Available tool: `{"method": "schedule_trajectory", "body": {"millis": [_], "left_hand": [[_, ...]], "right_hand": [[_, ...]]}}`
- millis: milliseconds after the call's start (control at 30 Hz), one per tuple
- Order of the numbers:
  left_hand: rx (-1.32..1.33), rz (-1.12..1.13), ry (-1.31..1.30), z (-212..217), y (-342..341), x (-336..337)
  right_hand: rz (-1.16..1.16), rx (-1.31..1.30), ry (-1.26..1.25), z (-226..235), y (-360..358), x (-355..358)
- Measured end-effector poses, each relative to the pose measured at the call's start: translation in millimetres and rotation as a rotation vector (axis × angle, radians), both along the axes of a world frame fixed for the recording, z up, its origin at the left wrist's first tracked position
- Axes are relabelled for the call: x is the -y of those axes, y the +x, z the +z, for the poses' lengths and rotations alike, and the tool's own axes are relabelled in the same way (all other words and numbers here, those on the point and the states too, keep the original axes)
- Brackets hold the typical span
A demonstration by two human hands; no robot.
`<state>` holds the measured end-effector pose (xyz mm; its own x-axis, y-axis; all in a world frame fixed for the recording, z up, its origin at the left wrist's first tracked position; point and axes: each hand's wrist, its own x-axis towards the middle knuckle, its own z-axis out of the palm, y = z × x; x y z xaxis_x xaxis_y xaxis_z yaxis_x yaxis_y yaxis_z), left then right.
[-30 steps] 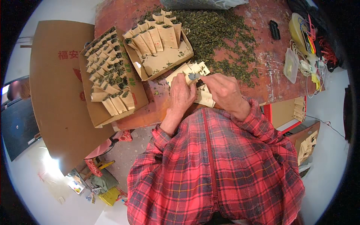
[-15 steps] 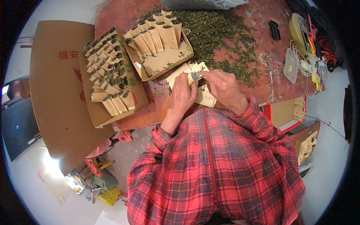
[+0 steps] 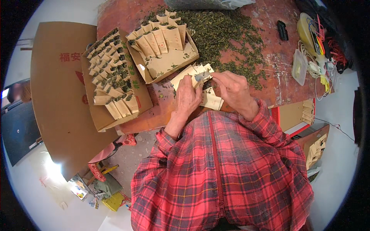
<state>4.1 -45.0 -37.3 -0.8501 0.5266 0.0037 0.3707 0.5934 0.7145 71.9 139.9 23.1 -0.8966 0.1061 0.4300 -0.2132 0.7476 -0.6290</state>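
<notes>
My left hand is closed around a small tan paper packet, mostly hidden by my fingers. Pinched in my right hand is a small grey metal spoon, its bowl at the packet's mouth. Beneath and behind both hands lie flat tan paper packets. Beyond them spreads a broad heap of dried green leaves. A shallow cardboard tray at the back left carries upright packets with leaves showing at their tops.
To the left stands a large carton packed with rows of leaf-filled packets, its brown flap hanging outward. On the red table's right side are a black case, a clear plastic box and tangled cords. A grey plastic bag lies at the far edge.
My right hand has shifted slightly right, drawing the spoon's handle a little with it; the bowl is still at the packet's mouth. My left hand has barely moved.
</notes>
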Motion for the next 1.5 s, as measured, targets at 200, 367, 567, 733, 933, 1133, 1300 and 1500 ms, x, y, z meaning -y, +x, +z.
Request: {"method": "schedule_trajectory", "body": {"millis": [200, 367, 567, 733, 933, 1133, 1300, 1500], "left_hand": [[0.021, 0.01, -0.013, -1, -1, 1], [0.014, 0.02, -0.017, -2, -1, 1], [0.062, 0.029, -0.02, -1, -1, 2], [0.067, 0.025, -0.013, 0, -1, 2], [0.039, 0.027, -0.004, 0, -1, 1], [0.06, 0.018, -0.018, 9, -1, -6], [0.054, 0.013, -0.01, 14, -1, -13], [0.039, -0.002, 0.03, 15, 0, -16]], "right_hand": [[-0.027, 0.017, -0.074, 7, 0, -2], [-0.098, 0.03, -0.153, -1, 0, -11], [-0.19, 0.08, -0.158, -22, -2, -29], [-0.299, 0.173, -0.031, -33, -4, -48], [-0.335, 0.199, 0.094, -44, -9, -67], [-0.32, 0.244, 0.114, -62, -24, -62], [-0.322, 0.272, 0.067, -76, -42, -52], [-0.333, 0.27, -0.109, -80, -52, -49]]}}
